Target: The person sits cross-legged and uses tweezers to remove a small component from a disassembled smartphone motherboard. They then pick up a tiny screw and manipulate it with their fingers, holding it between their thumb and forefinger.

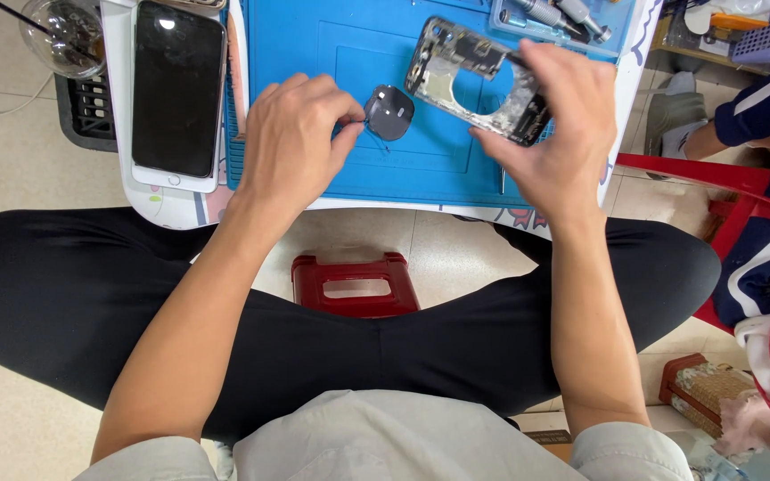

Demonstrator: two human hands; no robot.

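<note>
While the right hand [552, 134] grips a stripped phone frame [474, 80], the left hand [291, 142] pinches a dark round coil [390, 112].

Frame is tilted up off the blue mat [314, 53], over its right half, right fingers closed round its near end. Coil sits mid-mat, just left of the frame, left thumb and forefinger tight on its left edge. Left of the mat: a black-screen phone [177, 89] lying flat on the white table [118, 71]. At the mat's far right corner: a tray with screwdrivers [563, 16]. Below the mat's near edge: a red stool [356, 283] between the knees.
</note>
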